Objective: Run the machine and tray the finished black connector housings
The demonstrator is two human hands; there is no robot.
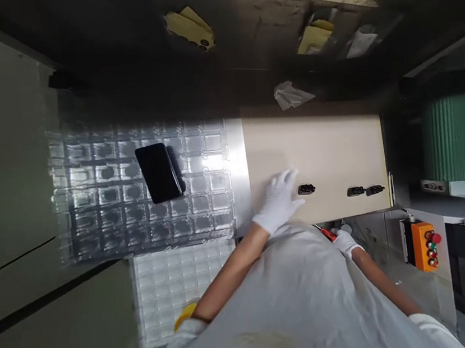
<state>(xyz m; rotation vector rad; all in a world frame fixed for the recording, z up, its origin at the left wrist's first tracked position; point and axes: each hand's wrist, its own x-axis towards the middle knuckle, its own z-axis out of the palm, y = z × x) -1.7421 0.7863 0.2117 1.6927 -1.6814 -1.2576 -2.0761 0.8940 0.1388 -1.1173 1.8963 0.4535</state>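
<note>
My left hand [278, 199], in a white glove, is over the tan work mat [317, 141] with its fingers apart and nothing in them. Just right of its fingertips lies a small black part [306, 189]. Two more black parts, one left [356, 191] and one right [375, 190], lie close together near the mat's right edge. Below the table's front edge, my right hand [345, 241], gloved as well, is closed around a red-handled tool [328, 234] with a thin metal shaft. Its tip is hard to make out.
A clear compartment tray [202, 203] covers the left of the table, with a black rectangular object [158, 173] on it. Another clear tray [162, 295] sits lower. A crumpled plastic bag [292, 95] lies behind the mat. An orange button box [424, 246] stands at right.
</note>
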